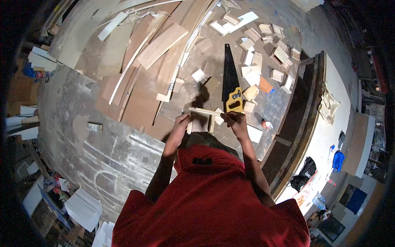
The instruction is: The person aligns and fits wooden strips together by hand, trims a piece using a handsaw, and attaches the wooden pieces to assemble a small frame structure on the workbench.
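Note:
Close in front of my red shirt, a thin pale wooden strip spans between my two hands. My left hand is closed at its left end, and my right hand pinches the right end. Shorter wooden pieces run down from the strip toward me, one beside the left fingers and another near the middle; whether they are joined to it I cannot tell. Just beyond my right hand lies a handsaw with a dark blade and a yellow handle. A white sheet piece lies to the right.
Long boards and strips lie across the worktable ahead to the left. Several small wooden boxes and offcuts are scattered ahead to the right. A small bottle is near the right edge. A black bag rests on a white-topped surface further right.

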